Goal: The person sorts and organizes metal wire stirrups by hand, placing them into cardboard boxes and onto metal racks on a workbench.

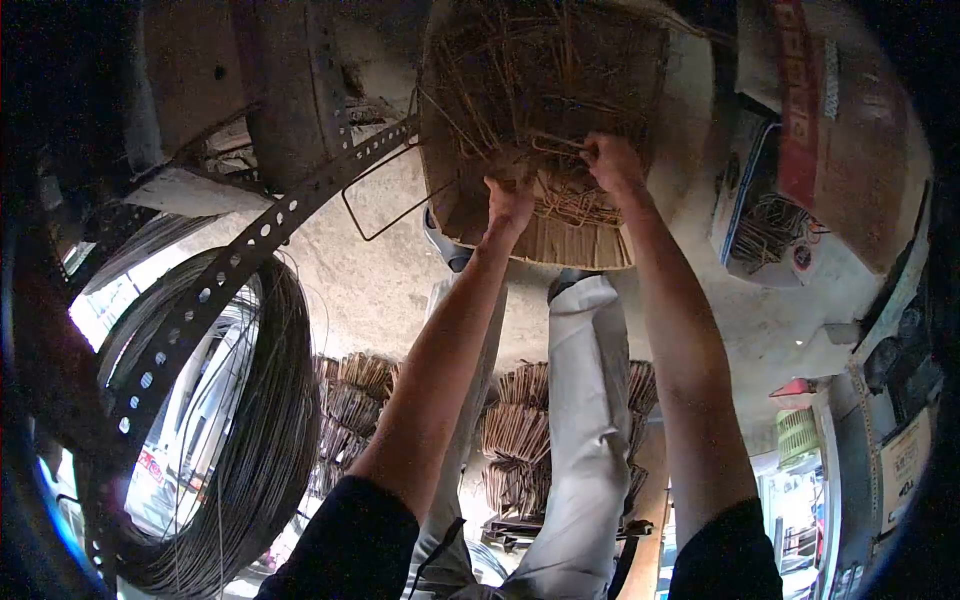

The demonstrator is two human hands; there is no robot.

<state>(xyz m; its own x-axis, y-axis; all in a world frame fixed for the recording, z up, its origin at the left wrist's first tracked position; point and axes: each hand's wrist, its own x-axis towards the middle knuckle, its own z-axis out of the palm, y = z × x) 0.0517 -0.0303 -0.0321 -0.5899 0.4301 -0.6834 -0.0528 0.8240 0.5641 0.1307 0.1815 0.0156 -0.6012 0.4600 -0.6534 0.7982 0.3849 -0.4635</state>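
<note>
Both arms reach forward into an open cardboard box (575, 245) full of thin, brownish bent wire pieces (570, 200). My right hand (612, 163) is closed at the box's right side, its fingertips pinching the end of a bent wire piece (555, 142) that points left. At the front left of the box, my left hand (510, 203) is among the wires with its thumb raised; whether its fingers hold anything is too dark to make out.
A large wire coil (270, 400) hangs at the left beside a perforated metal bar (265, 228). Bundles of bent wire (517, 430) are stacked near the legs. At the right is another box (850, 150) above a smaller box with wires (768, 230).
</note>
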